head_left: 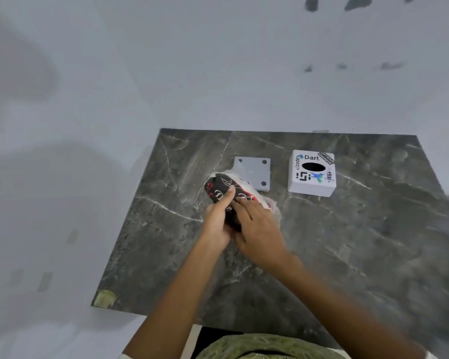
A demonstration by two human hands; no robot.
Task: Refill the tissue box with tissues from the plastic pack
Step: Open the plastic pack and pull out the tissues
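**Both hands on the pack, box waiting at far right**

The person's left hand [218,218] grasps the pack [224,189] from the near-left side, thumb pressed on its dark, red-marked wrapper. The right hand [254,229] lies over the pack's near-right end, fingers curled onto it, clear plastic crumpled beside them. The pack sits mid-table [347,255], its far end overlapping a grey plate [254,169] (four dark holes at the corners). The white box [312,174], stickered, stands to the right, well apart, oval slot up.
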